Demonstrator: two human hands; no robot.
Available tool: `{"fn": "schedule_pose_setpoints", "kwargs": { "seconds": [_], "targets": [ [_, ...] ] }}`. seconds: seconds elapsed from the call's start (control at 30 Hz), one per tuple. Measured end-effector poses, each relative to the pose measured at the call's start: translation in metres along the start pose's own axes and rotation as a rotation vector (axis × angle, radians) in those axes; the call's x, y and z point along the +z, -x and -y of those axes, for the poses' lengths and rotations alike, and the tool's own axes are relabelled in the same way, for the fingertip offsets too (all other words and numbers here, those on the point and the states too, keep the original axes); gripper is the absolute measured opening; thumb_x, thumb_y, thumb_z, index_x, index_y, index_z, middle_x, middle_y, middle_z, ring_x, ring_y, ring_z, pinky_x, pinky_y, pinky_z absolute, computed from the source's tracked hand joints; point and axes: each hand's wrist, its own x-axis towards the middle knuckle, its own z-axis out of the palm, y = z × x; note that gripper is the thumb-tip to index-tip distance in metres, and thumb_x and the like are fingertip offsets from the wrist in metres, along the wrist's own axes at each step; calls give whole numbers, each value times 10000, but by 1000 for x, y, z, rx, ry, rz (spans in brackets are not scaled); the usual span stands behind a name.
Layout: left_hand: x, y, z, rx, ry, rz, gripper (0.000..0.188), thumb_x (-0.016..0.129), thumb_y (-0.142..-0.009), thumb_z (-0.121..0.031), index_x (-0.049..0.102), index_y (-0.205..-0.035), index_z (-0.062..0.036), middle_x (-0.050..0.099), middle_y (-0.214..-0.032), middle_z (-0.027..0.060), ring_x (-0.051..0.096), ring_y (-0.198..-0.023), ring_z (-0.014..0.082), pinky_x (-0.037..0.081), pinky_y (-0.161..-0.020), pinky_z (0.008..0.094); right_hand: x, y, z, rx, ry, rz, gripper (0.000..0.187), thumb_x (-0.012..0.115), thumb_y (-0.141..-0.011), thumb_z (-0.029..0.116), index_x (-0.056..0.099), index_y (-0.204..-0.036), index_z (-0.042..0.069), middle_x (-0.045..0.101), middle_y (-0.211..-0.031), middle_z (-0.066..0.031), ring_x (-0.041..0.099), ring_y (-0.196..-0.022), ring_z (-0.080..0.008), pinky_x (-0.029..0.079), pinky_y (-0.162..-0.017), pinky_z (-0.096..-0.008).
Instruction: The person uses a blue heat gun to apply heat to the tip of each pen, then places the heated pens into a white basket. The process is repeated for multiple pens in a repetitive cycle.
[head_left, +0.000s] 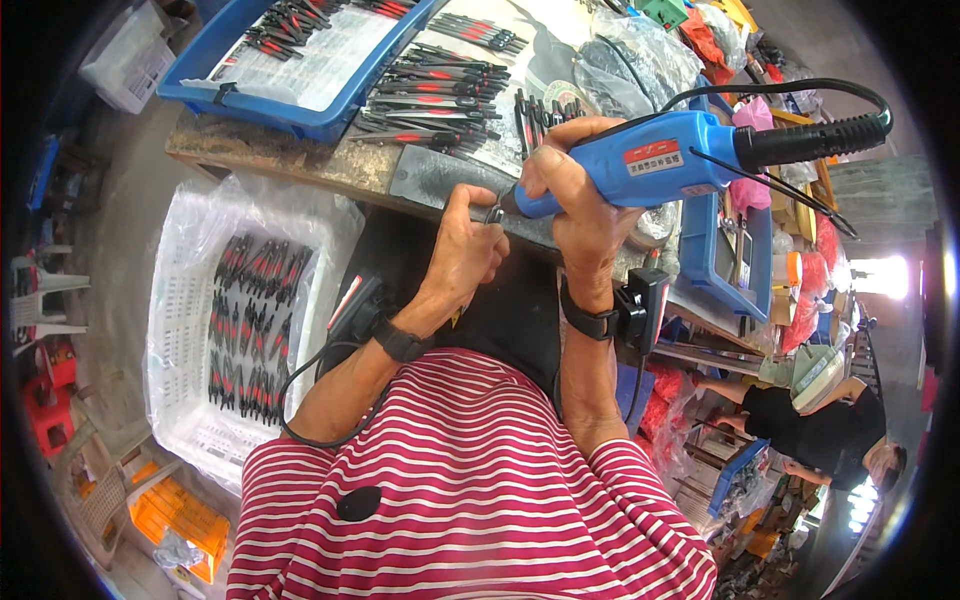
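A blue electric screwdriver (655, 155) is gripped in my right hand (580, 195), its body pointing left and its black cable running off to the right. My left hand (468, 245) is closed at the screwdriver's dark tip (508, 203), over the front edge of the workbench. Thumb and forefinger pinch a small dark piece there, mostly hidden by the fingers. Just beyond my hands, many slim black, grey and red hand tools (440, 95) lie in rows on the bench (385, 170). A few dark ones (540, 115) stand out beside my right hand.
A blue tray (345, 115) with similar tools sits at the back left. Left of me is a white basket (180, 300), lined with plastic and holding rows of them. Another blue tray (705, 250) is on the right. Further right, a person in black (825, 430) works.
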Motion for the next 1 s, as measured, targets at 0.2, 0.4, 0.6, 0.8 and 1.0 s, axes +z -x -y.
{"fn": "schedule_pose_setpoints", "kwargs": {
  "seconds": [0.2,0.4,0.6,0.8,1.0],
  "targets": [
    [2,2,-3,21,-47,-20,337,461,-799,0,368,-1119,-45,519,-614,48,436,-465,79,323,-363,220,2,-2,0,-120,153,75,140,609,-694,-33,555,-822,-46,568,-649,-59,566,-562,-129,465,-536,-247],
    [3,0,-3,-25,-96,-85,328,465,-780,8,392,-1096,-41,529,-568,52,475,-464,96,362,-387,249,3,-4,-6,-139,237,142,128,562,-716,-56,529,-839,-49,544,-644,-79,535,-510,-127,448,-492,-251],
    [4,-4,11,160,-214,-134,334,455,-771,15,389,-1096,-22,526,-541,91,520,-476,146,408,-463,310,6,-2,-15,-63,133,118,125,554,-721,-60,508,-835,-39,538,-671,-88,521,-513,-127,416,-471,-242],
    [3,-1,5,151,-185,-100,336,454,-767,23,390,-1094,-25,533,-543,80,506,-465,127,395,-452,286,16,-4,-1,-47,157,50,115,598,-685,-38,563,-794,-23,558,-635,-60,528,-509,-114,417,-482,-228],
    [2,-1,8,114,-69,-85,336,452,-762,26,390,-1090,-19,522,-532,53,459,-421,98,361,-392,252,10,-1,2,-30,199,171,117,618,-683,-17,564,-786,-22,550,-630,-41,526,-537,-103,411,-491,-229]
  ]
}}
